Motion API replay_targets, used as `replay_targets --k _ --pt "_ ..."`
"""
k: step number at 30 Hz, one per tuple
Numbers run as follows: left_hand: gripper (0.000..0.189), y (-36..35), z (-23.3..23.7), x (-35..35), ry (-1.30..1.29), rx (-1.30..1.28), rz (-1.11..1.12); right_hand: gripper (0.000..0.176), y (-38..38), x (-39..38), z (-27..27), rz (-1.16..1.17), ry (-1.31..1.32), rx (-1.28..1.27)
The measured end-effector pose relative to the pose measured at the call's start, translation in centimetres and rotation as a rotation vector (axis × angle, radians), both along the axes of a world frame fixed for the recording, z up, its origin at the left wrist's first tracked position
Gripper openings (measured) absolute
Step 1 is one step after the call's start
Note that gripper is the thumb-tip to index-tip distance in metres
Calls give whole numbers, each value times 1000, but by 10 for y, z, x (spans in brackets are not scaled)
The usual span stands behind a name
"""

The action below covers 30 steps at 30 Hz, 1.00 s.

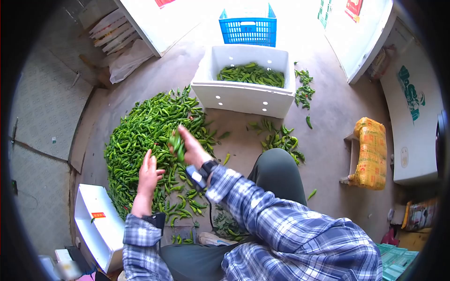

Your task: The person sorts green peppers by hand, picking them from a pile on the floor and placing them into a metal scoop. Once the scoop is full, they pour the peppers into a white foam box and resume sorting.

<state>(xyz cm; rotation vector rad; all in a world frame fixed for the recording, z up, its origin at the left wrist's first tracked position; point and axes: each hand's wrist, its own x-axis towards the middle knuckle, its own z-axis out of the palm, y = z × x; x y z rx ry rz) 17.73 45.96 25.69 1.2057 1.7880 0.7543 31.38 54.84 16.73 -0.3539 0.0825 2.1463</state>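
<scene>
A large heap of green chili peppers (140, 136) covers the floor in front of me and to my left. My right hand (191, 146) is closed around several green chili peppers (176, 144), blurred by motion, above the heap's right side. Lower and to the left, my left hand (149, 177) is over the heap with its fingers apart and nothing visible in it. Beyond the heap stands a white foam box (243, 97), partly filled with green peppers (251, 75).
Behind the foam box is a blue plastic crate (248, 30). Loose peppers (283, 143) lie near my knee, others (304, 89) right of the box. A yellow-wrapped stool (370, 152) stands at right. Another white foam box (101, 229) leans at lower left.
</scene>
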Motion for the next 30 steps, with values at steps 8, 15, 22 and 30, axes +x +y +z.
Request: replay_targets --k 8,15,22,30 --pt "39 -145 42 -144 113 40 194 42 131 194 94 -202 -263 444" --pt "37 -336 -37 -232 26 -142 819 34 202 191 29 -198 -1124 377" --pt "41 -434 -145 -203 -44 -440 921 20 112 4 -13 443 -1268 901" --pt "52 -484 -248 -194 27 -485 1262 19 -89 -115 -180 1077 -1509 1937"
